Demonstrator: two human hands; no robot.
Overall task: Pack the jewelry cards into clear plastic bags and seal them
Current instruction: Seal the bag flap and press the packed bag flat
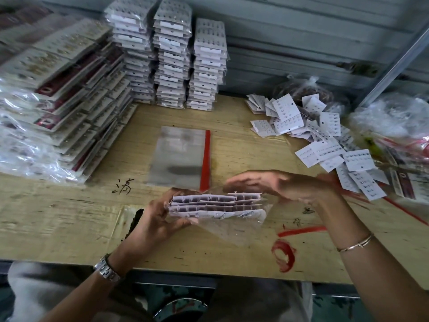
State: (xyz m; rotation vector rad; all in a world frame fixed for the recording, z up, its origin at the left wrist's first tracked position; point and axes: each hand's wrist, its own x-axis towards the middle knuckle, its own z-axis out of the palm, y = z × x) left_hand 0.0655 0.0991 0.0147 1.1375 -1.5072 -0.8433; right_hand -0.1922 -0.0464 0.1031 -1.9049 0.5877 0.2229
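The right hand (278,184) is smeared by motion, and its thumb is hidden beneath the palm. The clear plastic bag (241,228) is hard to trace against the tabletop (69,217); we make out its film below and to the right of the jewelry cards (216,205), but we cannot tell how far they sit inside it. The packed piles (58,101) at the upper left run out of the frame, blurred. A heap of plastic at the right edge is cut off too.

The near edge of the tabletop crosses the lower frame, with both forearms reaching over it. Open wood lies at the lower left and around the flat empty bags (178,156), which have a red strip along their right side and lie at the centre, just above the hands. Tall stacks of packed cards (171,54) stand at the top centre, and loose cards (325,140) sprawl at the right.

The left hand (157,219) grips the left end of the jewelry cards, fingers curled around the stack, holding it edge-on at the centre of the frame, above the tabletop. The right hand is spread flat, fingers straight, lying along the top of the stack at the bag's upper edge.
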